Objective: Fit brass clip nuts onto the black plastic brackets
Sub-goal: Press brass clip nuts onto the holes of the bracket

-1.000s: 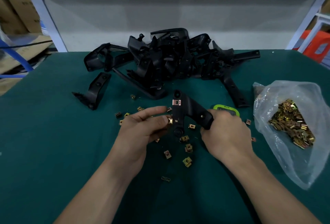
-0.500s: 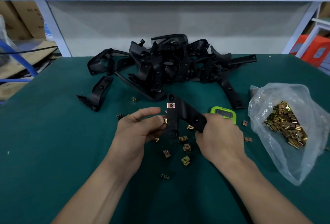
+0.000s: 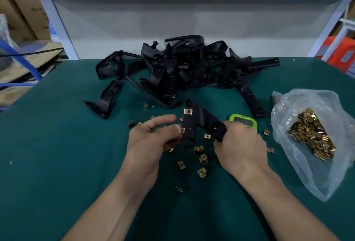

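Over the middle of the counter [image 3: 57, 144], the right hand [image 3: 240, 150] has its fingers [image 3: 228, 127] curled tight round the lower arm of the black plastic bracket [image 3: 199, 119], bracing it so the long edge faces left. One brass clip nut [image 3: 187, 111] sits by the top hole. The left hand [image 3: 151, 140] pinches a second clip nut [image 3: 182, 130] against that edge, apparently to slide it on. The loose clip nuts [image 3: 201, 172] lie underneath within easy reach, the bag of clip nuts [image 3: 311, 137] sits by the right edge, and the bracket pile [image 3: 182, 67] lines the far edge.
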Motion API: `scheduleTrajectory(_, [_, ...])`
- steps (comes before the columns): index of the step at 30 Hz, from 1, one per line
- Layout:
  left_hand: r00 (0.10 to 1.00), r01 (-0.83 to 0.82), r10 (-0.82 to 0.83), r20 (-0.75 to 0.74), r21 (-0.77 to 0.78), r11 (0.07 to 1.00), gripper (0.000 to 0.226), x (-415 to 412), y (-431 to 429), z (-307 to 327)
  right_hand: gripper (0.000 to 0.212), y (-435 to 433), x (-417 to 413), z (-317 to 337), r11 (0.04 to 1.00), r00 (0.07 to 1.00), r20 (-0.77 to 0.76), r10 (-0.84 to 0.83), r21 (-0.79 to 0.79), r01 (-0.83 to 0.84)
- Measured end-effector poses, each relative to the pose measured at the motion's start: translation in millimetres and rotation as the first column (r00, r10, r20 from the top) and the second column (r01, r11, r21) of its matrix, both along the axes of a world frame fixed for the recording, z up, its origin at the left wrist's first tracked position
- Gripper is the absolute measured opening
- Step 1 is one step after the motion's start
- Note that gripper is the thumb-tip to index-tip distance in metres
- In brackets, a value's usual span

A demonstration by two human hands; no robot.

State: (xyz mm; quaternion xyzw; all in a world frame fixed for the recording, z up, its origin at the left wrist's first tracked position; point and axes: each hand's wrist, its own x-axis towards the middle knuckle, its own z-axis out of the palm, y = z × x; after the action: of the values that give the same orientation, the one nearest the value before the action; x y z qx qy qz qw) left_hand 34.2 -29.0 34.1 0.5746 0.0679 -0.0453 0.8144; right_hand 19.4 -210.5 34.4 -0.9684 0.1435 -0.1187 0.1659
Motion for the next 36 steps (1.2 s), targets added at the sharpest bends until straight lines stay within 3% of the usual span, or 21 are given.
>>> scheduleTrajectory(6, [0.999,0.037,-0.037,-0.016,-0.019,0.999,0.02,-4,-2,1,0.02,0,-1,-1,0.998,1.0,0.007,-0.007,-0.058,0.007])
scheduleTrajectory(11, [0.998,0.06,-0.061,0.02,0.05,0.997,0.023,-8,-3,3,0.012,0,-1,-3,0.994,1.0,-0.015,-0.011,-0.113,0.009])
scheduleTrajectory(21, [0.993,0.078,-0.098,0.066,0.247,0.966,0.038,-4,6,4,0.025,4,0,-6,0.981,1.0,-0.004,0.011,-0.192,-0.012])
scheduleTrajectory(27, [0.971,0.222,-0.235,0.03,0.233,0.947,0.043,0,12,3,0.014,5,-2,-7,0.973,1.0,-0.016,0.023,-0.23,-0.026])
scheduleTrajectory(36, [0.995,0.095,-0.095,0.003,0.011,0.995,0.026,-2,-5,-2,0.011,0,1,-6,0.999,0.999,0.033,0.006,-0.041,-0.004])
